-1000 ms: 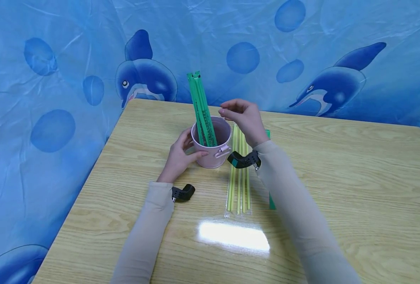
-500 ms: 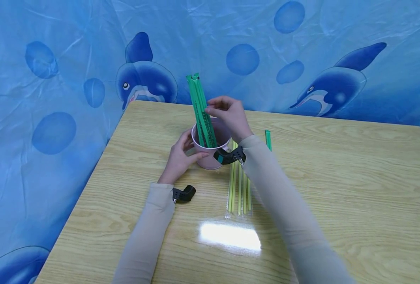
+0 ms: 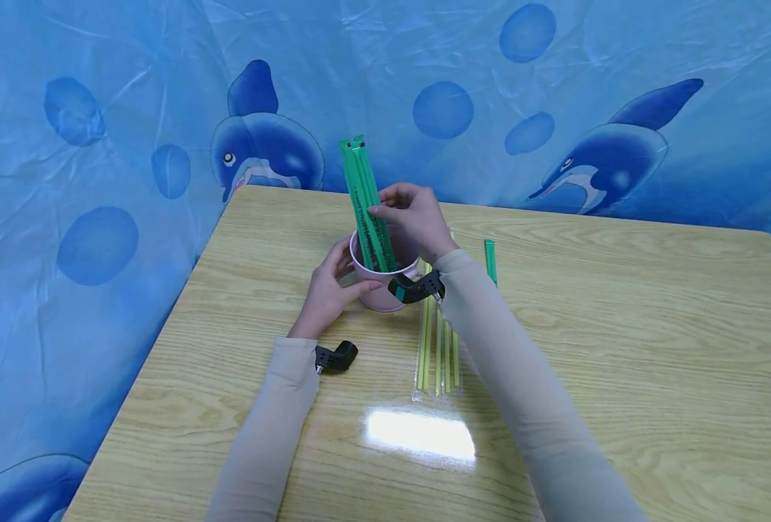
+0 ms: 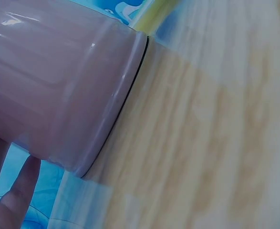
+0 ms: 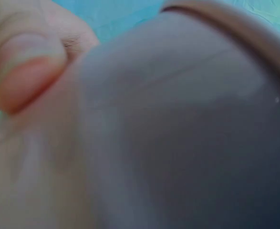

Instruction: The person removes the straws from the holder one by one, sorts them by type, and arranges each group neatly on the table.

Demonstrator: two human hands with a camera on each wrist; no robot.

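Note:
A pink bucket (image 3: 385,293) stands on the table with several long, slim green printed packets (image 3: 367,210) leaning upright in it. What is inside the packets is hidden. My left hand (image 3: 327,290) grips the bucket's left side, thumb across its front. The left wrist view shows the bucket's lower wall (image 4: 73,86) and fingers (image 4: 23,186) beside it. At the packets, my right hand (image 3: 414,216) pinches them, thumb in front; its other fingertips are partly hidden. The right wrist view holds a blurred bucket wall (image 5: 187,124) and a thumb against it, seemingly the left one.
Several yellow straws (image 3: 439,355) in clear sleeves lie on the table (image 3: 620,348) right of the bucket. Another green packet (image 3: 490,259) lies partly under my right forearm. A blue sheet with dolphins (image 3: 372,65) hangs behind the table.
My right hand has moved left, from beside the green packets to pinching them. My left hand and the bucket have stayed in place.

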